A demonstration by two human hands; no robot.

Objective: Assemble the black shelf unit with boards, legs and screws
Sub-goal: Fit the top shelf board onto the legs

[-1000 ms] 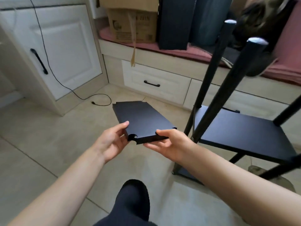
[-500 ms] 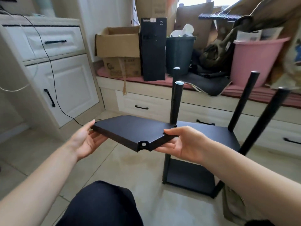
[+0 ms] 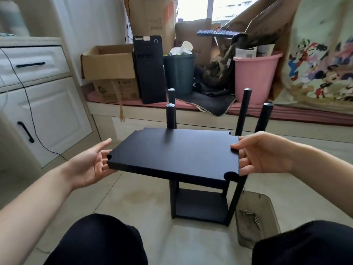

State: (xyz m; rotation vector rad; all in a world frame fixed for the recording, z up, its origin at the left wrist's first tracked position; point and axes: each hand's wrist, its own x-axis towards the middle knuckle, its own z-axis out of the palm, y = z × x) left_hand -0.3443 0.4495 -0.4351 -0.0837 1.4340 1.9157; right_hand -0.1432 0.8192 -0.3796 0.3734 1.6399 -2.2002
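I hold a black board (image 3: 175,153) with notched corners flat in front of me, just above the partly built black shelf unit (image 3: 200,205). My left hand (image 3: 89,165) lies with straight fingers against the board's left edge and supports it. My right hand (image 3: 263,153) grips the right edge, thumb on top and fingers underneath. Several black legs stand upright behind the board, one at the left (image 3: 171,116) and one at the right (image 3: 264,117). A lower board of the unit sits on the floor between the legs.
A translucent tray (image 3: 267,205) with loose screws (image 3: 252,217) lies on the tiled floor right of the unit. White cabinets (image 3: 47,115) stand at the left. A bench behind holds cardboard boxes (image 3: 108,64), a black PC tower (image 3: 150,69) and a pink bucket (image 3: 254,77). My knees fill the bottom edge.
I turned from the floor at the left toward the shelf unit. The board swung round with me and now lies level over the unit, one hand at each short edge.
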